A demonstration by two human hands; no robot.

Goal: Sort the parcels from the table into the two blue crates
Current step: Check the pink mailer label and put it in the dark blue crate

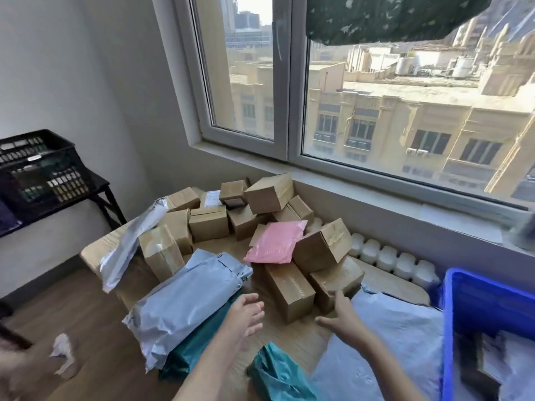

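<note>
Several brown cardboard boxes lie heaped on the wooden table (292, 345), among them a long box (289, 290) right in front of my hands. A pink mailer (275, 241) leans on the heap. Grey mailer bags (185, 302) and teal bags (197, 348) lie at the near left. My left hand (246, 316) reaches forward, fingers spread, holding nothing. My right hand (338, 316) is open too, its fingers near the low box (335, 282) beside the long one. A blue crate (451, 328) stands at the right with items inside.
A large grey bag (399, 337) lies before the blue crate. A dark crate (40, 169) sits on a black side table at the left. A white radiator (390, 256) runs under the window sill behind the table. Crumpled paper (62, 351) lies on the floor.
</note>
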